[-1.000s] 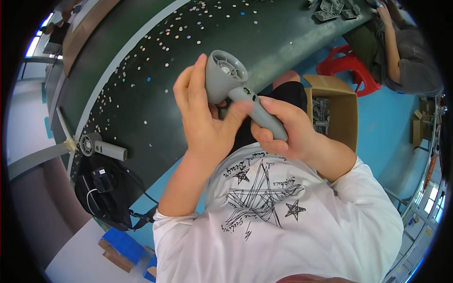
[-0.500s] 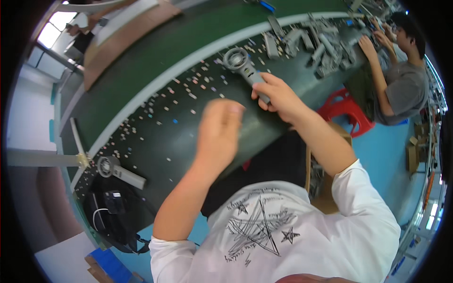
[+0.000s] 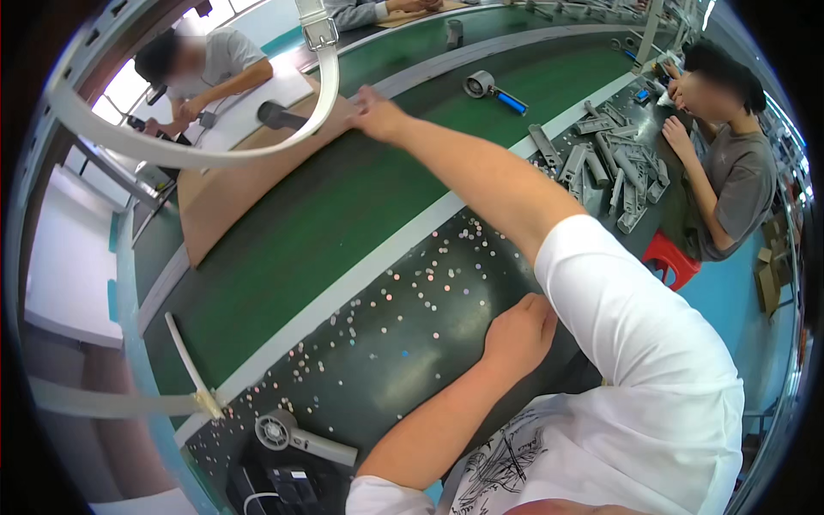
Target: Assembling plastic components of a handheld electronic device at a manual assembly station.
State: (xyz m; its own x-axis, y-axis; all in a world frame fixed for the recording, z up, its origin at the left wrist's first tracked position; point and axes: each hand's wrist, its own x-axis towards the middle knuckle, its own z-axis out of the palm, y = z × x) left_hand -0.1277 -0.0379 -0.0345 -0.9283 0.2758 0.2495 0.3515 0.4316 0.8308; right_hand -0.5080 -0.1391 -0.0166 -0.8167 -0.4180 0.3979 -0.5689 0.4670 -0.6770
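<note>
My right arm stretches across the green belt. At the brown board (image 3: 232,202), my right hand (image 3: 376,114) has its fingers apart, with nothing visible in them. Just left of it, a grey handle-shaped piece (image 3: 287,117) lies on the board, partly behind a white strap; a gap parts it from my fingers. My left hand (image 3: 519,335) is curled closed over the dark table (image 3: 386,356) near its front edge; its palm is hidden. A grey handheld fan (image 3: 305,439) lies at the table's near left.
Small pale discs (image 3: 429,276) are scattered over the table. Grey casings (image 3: 614,163) are piled at right, beside a seated co-worker (image 3: 730,154). A fan with a blue handle (image 3: 498,92) lies on the green belt (image 3: 343,232). Another person (image 3: 215,69) works beyond the board. A white strap (image 3: 326,77) hangs ahead.
My right hand has moved far forward and left across the belt, and the grey fan is gone from it. My left hand has moved right, near the table's front edge. The view has shifted.
</note>
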